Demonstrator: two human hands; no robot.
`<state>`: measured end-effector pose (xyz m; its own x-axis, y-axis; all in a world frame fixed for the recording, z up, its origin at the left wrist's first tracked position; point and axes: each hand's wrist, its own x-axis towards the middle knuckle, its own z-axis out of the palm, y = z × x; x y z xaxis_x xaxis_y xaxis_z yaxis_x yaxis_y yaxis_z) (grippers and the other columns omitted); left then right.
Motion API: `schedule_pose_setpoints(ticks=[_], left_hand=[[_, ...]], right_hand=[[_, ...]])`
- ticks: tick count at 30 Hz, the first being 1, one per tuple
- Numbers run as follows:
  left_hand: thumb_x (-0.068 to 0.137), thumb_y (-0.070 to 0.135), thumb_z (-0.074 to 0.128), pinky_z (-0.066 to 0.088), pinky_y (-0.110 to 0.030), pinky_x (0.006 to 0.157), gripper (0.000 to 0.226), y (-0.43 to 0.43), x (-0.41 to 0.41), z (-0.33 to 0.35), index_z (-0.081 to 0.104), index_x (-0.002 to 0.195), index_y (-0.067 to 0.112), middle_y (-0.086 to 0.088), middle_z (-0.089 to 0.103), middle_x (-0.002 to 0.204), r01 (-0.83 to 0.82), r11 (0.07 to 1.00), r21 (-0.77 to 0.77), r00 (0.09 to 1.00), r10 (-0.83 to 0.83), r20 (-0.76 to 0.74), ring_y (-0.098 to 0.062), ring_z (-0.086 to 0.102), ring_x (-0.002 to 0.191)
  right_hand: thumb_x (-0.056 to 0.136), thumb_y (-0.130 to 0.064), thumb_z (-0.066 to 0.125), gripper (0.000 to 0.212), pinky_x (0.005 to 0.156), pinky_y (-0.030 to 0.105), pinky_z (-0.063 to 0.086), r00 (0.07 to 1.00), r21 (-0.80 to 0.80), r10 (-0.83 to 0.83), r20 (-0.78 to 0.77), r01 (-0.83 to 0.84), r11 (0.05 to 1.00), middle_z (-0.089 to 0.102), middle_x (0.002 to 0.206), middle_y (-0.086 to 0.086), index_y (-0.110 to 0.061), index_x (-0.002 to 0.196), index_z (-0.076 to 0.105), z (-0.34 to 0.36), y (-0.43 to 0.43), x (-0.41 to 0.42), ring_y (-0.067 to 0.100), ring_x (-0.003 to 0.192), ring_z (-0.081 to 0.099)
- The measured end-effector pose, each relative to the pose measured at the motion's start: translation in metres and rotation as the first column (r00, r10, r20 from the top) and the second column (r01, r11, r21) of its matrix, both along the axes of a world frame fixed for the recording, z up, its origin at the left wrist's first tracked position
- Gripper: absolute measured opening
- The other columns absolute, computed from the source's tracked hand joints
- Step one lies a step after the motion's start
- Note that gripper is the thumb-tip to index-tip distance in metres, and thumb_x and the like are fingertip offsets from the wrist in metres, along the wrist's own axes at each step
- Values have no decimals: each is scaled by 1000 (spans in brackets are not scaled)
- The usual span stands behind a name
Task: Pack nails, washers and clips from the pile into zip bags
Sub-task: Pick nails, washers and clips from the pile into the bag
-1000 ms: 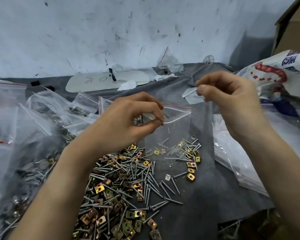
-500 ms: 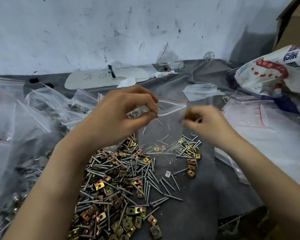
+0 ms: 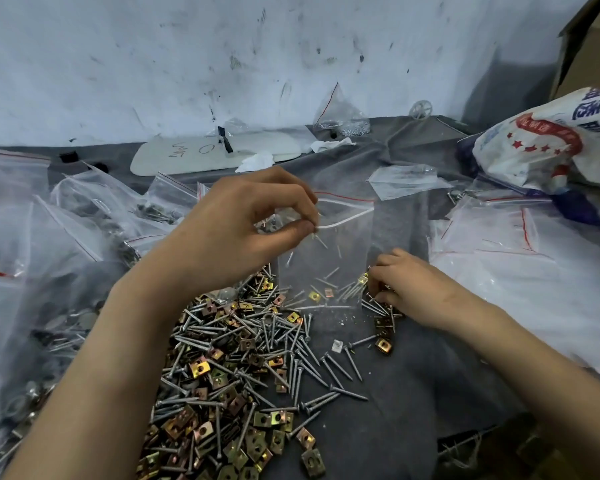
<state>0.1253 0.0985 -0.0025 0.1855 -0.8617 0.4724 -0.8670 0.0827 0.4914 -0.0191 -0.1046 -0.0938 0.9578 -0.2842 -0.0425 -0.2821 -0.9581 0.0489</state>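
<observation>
My left grip (image 3: 250, 230) pinches the open mouth of the clear zip bag (image 3: 326, 265) hanging over the nail-and-clip pile (image 3: 236, 358) on the grey surface (image 3: 413, 393), and my right grip (image 3: 406, 289) curls onto the pile's right edge, can't tell if it's holding anything.

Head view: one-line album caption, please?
Left hand pinches a zip bag upright while right hand picks at the pile.

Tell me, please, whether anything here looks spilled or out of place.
A small white piece lies on the grey cloth right of the pile, unlike the metal nails and clips around it; otherwise nothing stands out.
</observation>
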Motion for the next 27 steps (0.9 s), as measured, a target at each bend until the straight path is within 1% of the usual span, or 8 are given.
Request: schedule_pose_setpoints(ticks=[3,6,9,11,17,21,24,27], left_hand=[[86,30,61,44,-16,78,10,0,0,0,71,87,28,11,65,106,4,1000,7,1000,-4,14,-3,61,97],[87,29,62,42,-15,79,9,-3,-2,-2,71,87,28,11,65,107,11,1000,18,999,-12,30,-3,61,99],[88,26,64,46,-17,82,8,-5,-4,-4,72,89,25,9,65,108,38,999,33,998,-39,45,-3,61,100],[88,26,64,48,-21,85,9,-6,-5,-4,73,89,23,8,65,108,48,998,38,998,-49,46,-4,62,101],[87,29,61,45,-17,81,12,-4,-6,-2,72,88,25,10,65,107,43,999,20,998,-43,42,-4,62,100],[89,26,65,43,-14,80,6,-2,-4,-1,71,88,26,10,65,107,29,999,17,999,-30,40,-4,61,99],[89,25,66,41,-10,79,6,0,-3,0,71,88,26,10,66,107,26,1000,7,999,-26,24,-2,61,99],[87,29,62,38,-7,76,9,1,-3,1,70,87,28,11,66,106,21,1000,3,1000,-21,18,1,61,96]], right_hand=[[91,-13,59,9,80,23,38,953,299,-106,284,17,954,62,98,2,-13,101,60,16,1,-1,23,102,55],[89,2,58,27,67,15,42,717,648,-289,634,-289,705,65,78,-6,-23,98,58,52,12,-3,8,77,63],[87,-1,57,22,65,11,44,505,566,-294,812,-554,611,70,74,-8,-21,95,61,82,29,-4,0,71,62],[86,-3,59,17,68,17,48,463,538,-291,837,-600,592,72,76,-6,-19,91,60,92,42,-3,6,74,66],[85,-12,66,19,80,44,50,558,490,-188,809,-461,740,70,89,-4,-22,101,64,88,47,-4,13,91,67],[84,-9,64,20,75,37,50,516,575,-342,785,-401,714,68,82,-3,-28,91,63,74,31,-2,16,87,66],[84,0,65,31,70,9,44,746,561,-283,603,-144,815,64,77,-13,-31,78,62,49,17,3,-7,70,58],[85,-10,66,12,91,24,42,939,371,-126,320,-2,929,69,95,-1,-17,93,72,15,12,7,11,92,60]])
